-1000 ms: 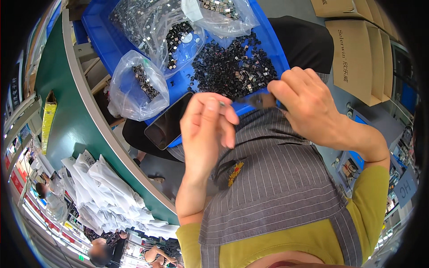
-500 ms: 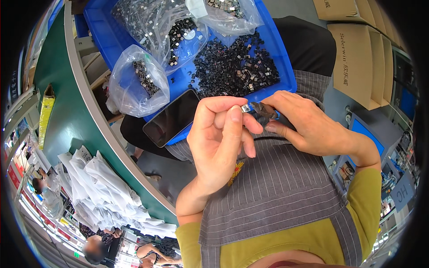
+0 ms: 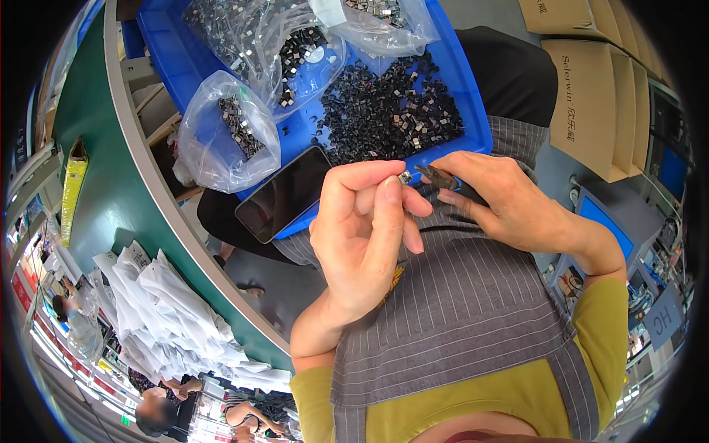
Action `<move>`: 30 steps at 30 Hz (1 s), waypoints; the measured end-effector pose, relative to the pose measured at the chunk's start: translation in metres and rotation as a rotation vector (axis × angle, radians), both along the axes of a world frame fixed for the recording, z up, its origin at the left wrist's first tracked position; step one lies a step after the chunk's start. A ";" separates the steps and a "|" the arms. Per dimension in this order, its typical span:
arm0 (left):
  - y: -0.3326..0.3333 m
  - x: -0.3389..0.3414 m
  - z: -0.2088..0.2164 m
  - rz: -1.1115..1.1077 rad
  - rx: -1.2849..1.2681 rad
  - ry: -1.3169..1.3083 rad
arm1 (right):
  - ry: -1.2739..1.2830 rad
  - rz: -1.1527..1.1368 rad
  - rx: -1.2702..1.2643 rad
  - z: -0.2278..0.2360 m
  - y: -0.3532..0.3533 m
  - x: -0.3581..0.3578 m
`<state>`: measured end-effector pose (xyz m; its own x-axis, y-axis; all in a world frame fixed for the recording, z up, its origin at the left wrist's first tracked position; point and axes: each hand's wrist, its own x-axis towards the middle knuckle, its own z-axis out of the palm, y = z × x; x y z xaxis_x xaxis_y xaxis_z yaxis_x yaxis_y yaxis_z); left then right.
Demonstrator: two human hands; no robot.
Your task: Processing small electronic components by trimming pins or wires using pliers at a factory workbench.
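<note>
Head view: left hand (image 3: 358, 240) pinches an unclear metal bit (image 3: 405, 177); right hand (image 3: 508, 198) grips half-hidden pliers (image 3: 440, 178).

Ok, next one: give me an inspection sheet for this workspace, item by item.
Surface: blue tray at the lap; green table at left.
Job's things: small metal piece, dark plier-like tool, heaped black pieces and clear bag of small pieces.
Clutter: phone overlapping the tray's near-left edge; white packets on the table.
Hands: left hand pinches the metal piece; right hand grips the tool, contact unclear.
Cables: tangled wires, far right.
Surroundings: cardboard boxes, upper right; people, lower left.
</note>
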<state>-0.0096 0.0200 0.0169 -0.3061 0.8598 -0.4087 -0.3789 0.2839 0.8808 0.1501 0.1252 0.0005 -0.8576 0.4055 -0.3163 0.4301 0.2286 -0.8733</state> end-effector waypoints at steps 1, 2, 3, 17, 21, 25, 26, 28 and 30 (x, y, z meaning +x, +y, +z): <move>0.000 0.000 0.000 -0.005 -0.001 0.008 | -0.008 -0.004 0.002 -0.001 0.000 0.000; 0.000 0.000 0.000 -0.005 -0.002 0.007 | -0.009 -0.004 0.001 -0.001 0.000 0.000; 0.000 0.000 0.000 -0.005 -0.007 0.009 | -0.004 -0.006 -0.012 -0.002 0.000 -0.001; -0.018 -0.074 -0.054 0.419 -0.140 0.773 | -0.047 -0.067 -0.115 -0.019 0.003 0.001; -0.011 -0.102 -0.064 0.317 -0.300 1.011 | -0.077 -0.041 -0.132 -0.024 0.003 -0.003; 0.011 -0.066 -0.088 0.053 -0.116 1.251 | -0.032 -0.061 -0.091 -0.027 0.002 -0.007; 0.017 -0.060 -0.100 -0.060 -0.097 1.334 | -0.031 -0.064 -0.081 -0.028 0.003 -0.008; 0.035 -0.065 -0.121 -0.192 -0.081 1.573 | -0.010 -0.073 -0.078 -0.031 0.001 -0.009; 0.044 -0.077 -0.142 -0.465 -0.410 1.807 | 0.018 -0.074 -0.078 -0.033 -0.001 -0.010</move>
